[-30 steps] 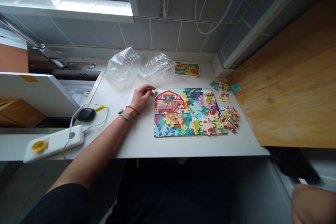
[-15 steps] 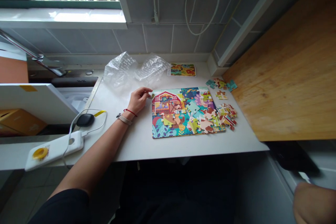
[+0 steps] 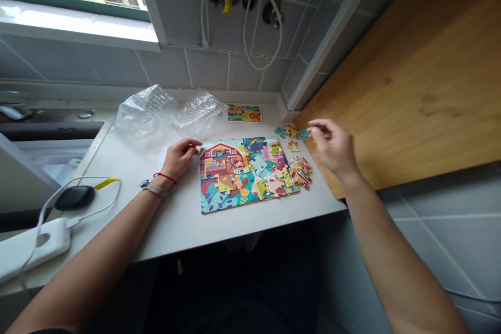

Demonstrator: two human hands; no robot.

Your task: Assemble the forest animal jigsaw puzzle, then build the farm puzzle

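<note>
A colourful jigsaw puzzle board (image 3: 238,190) with a red barn lies on the white counter (image 3: 180,219). My left hand (image 3: 180,156) rests at its upper left corner, fingers curled onto the board's edge. My right hand (image 3: 332,146) hovers above the counter's right end, fingers bent loosely with nothing visible in them. It is close to a few loose pieces (image 3: 291,133) by the wall corner. More loose pieces (image 3: 301,169) lie heaped at the board's right edge.
Crumpled clear plastic bags (image 3: 164,112) lie behind the puzzle, with a small picture card (image 3: 243,112) beside them. A wooden panel (image 3: 410,88) rises on the right. At left are a sink (image 3: 50,167), a black mouse (image 3: 74,197) and a white power bank (image 3: 27,248) with cable.
My right arm has come up from the lower right and now reaches over the loose pieces. The view has swung to the right. My left hand stays at the board's corner.
</note>
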